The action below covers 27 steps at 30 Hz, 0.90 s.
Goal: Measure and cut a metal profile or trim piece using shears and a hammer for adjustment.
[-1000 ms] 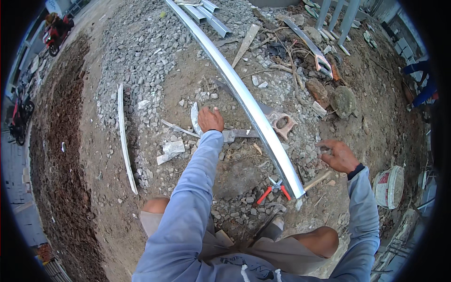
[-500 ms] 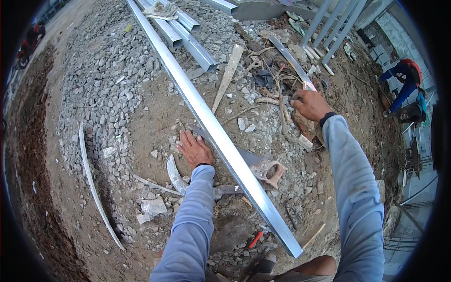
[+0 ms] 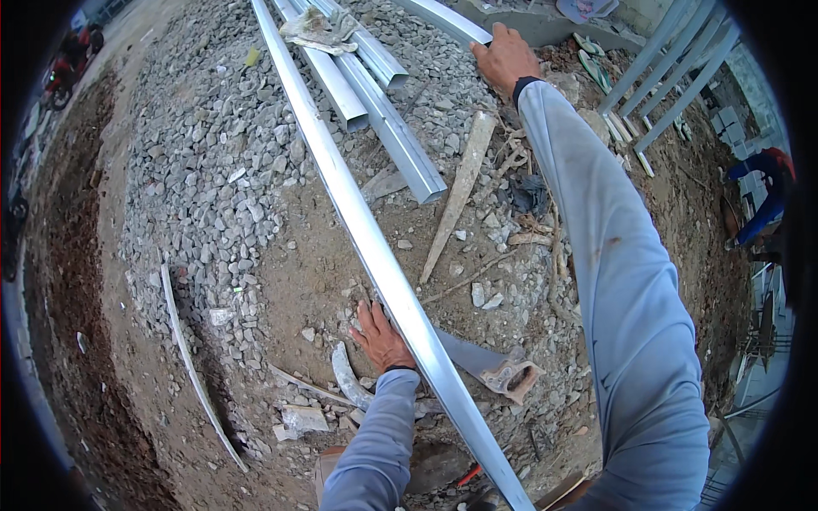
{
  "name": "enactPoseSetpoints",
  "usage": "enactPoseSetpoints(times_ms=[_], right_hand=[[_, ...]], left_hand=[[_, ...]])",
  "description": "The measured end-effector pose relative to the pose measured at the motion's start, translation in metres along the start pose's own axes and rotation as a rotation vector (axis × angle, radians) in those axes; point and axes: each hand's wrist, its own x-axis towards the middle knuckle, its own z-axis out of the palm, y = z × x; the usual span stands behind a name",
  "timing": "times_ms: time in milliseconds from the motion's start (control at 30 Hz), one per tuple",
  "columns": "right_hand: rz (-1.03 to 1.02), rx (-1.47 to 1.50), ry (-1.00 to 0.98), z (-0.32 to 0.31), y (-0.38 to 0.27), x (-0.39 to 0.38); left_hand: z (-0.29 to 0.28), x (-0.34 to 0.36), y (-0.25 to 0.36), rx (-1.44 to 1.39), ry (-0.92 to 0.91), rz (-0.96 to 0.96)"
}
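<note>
A long, shiny metal channel (image 3: 366,247) runs diagonally from the far left to the near middle. My left hand (image 3: 383,339) lies flat beside it, fingers spread, pressing against its left side near the ground. Far forward, my right hand (image 3: 509,60) has its thumb and fingers around the near end of another metal channel (image 3: 447,17). Under the long channel lies a handsaw (image 3: 477,358) with a worn wooden handle, its blade partly hidden. Between the two hands, a tapered wooden stake (image 3: 460,196) rests on the dirt.
More metal channels (image 3: 392,128) lie on the gravel, with a crumpled cloth (image 3: 319,32) on top. Upright metal posts (image 3: 673,68) stand at the far right, near sandals (image 3: 592,64). A curved strip (image 3: 196,366) lies left. Another person (image 3: 763,192) bends at the right edge.
My right hand has left the long flat metal blade and reached forward to the end of a channel. The view has shifted; my left hand stays beside the long channel.
</note>
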Motion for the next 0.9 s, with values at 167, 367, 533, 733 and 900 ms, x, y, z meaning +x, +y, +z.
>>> enactPoseSetpoints(times_ms=[167, 367, 533, 733, 900], right_hand=[[-0.039, -0.031, -0.091, 0.020, 0.006, 0.031], [-0.013, 0.002, -0.224, -0.001, -0.017, -0.019], [0.216, 0.453, -0.464, -0.033, 0.019, -0.108], [0.475, 1.030, -0.633, -0.040, 0.016, -0.237], [0.667, 1.228, -0.732, -0.041, 0.005, -0.254]], left_hand=[[0.008, -0.004, -0.001, -0.018, 0.006, 0.039], [0.016, -0.007, -0.016, 0.050, 0.050, 0.064], [0.013, -0.009, -0.004, 0.045, 0.088, 0.106], [-0.001, -0.005, 0.003, 0.036, 0.020, 0.038], [0.003, -0.005, 0.003, 0.040, 0.030, 0.043]])
